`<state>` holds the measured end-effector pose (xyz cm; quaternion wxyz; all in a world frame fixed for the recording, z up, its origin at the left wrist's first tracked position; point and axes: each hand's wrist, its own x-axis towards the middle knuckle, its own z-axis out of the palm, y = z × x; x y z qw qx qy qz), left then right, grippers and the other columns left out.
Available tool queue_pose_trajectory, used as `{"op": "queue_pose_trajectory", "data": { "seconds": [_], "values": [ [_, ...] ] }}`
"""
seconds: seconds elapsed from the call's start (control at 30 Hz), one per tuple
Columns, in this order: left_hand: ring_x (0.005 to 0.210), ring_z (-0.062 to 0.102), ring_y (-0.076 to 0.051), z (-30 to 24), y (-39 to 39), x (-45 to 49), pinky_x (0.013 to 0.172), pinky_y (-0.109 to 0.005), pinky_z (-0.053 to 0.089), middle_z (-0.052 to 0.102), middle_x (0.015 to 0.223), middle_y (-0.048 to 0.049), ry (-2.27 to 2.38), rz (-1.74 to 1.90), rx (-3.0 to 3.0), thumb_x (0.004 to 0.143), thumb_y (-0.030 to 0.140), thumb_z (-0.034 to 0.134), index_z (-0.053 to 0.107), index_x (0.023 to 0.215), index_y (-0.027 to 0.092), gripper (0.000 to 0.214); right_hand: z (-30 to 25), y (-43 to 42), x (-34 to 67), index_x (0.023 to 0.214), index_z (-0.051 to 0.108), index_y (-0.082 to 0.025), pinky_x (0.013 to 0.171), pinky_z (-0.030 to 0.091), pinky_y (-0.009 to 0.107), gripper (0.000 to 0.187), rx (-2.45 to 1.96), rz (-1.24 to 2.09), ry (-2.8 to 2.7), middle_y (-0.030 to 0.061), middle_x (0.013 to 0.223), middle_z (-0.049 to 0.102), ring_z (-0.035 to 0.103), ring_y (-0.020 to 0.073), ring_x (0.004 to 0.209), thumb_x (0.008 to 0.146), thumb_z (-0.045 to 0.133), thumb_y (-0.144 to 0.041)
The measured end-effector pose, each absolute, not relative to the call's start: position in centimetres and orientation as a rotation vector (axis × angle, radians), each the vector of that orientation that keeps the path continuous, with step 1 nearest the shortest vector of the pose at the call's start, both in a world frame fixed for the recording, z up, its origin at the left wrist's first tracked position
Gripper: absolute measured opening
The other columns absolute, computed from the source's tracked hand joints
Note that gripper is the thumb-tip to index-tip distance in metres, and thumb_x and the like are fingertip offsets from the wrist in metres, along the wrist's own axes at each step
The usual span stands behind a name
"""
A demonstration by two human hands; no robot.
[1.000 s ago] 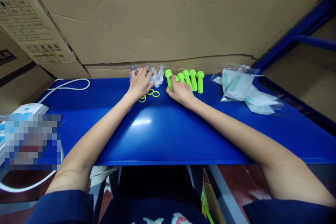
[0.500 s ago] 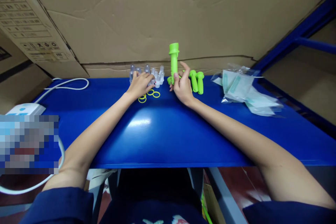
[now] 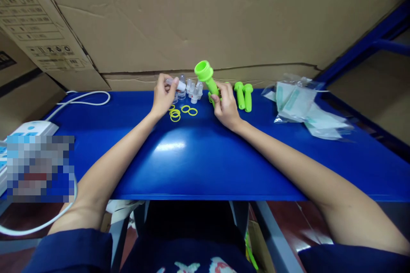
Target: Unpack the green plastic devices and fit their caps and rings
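My right hand [image 3: 226,108] is wrapped around a bright green flashlight-shaped plastic tube [image 3: 205,71]. Its wide, hollow round end tilts up and to the left. Between thumb and fingers of my left hand [image 3: 164,97] is a small clear plastic piece with a whitish end [image 3: 180,85], lying nearly level. Similar clear plastic pieces [image 3: 194,92] stand grouped at the back of the table, partly hidden by that hand. Several thin yellow rings [image 3: 175,114] lie just in front of them. Right of my right hand are more green tubes [image 3: 247,98].
Clear bags with pale contents [image 3: 297,102] lie at the table's right. A white power strip [image 3: 38,130] and its looped cable [image 3: 91,101] are on the left. Cardboard [image 3: 192,21] stands behind the blue table [image 3: 205,158], and a blue metal frame [image 3: 361,47] rises at the right.
My left hand has lifted a clear plastic piece from the group and drawn back slightly. The green tube in my right hand has tipped from upright to leaning left, its hollow end now facing me.
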<state>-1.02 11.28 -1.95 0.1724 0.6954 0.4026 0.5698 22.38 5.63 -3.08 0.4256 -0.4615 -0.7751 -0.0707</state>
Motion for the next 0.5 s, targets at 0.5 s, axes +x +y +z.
{"op": "queue_pose_trajectory", "data": {
  "seconds": [0.5],
  "values": [
    [0.086,0.070,-0.019,-3.4,11.0,-1.8,0.068,-0.032,0.056,0.061,0.102,-0.0084,1.216,1.723,1.703,0.081,0.092,0.021,0.049,0.121,0.027,0.081,-2.7,3.9,21.5,0.139,0.056,-0.009,0.094,0.037,0.046,0.046,-1.381,-0.419,-2.155,0.0206,0.130,0.065,0.059,0.0336,0.116,0.102,0.034,-0.025]
  ]
}}
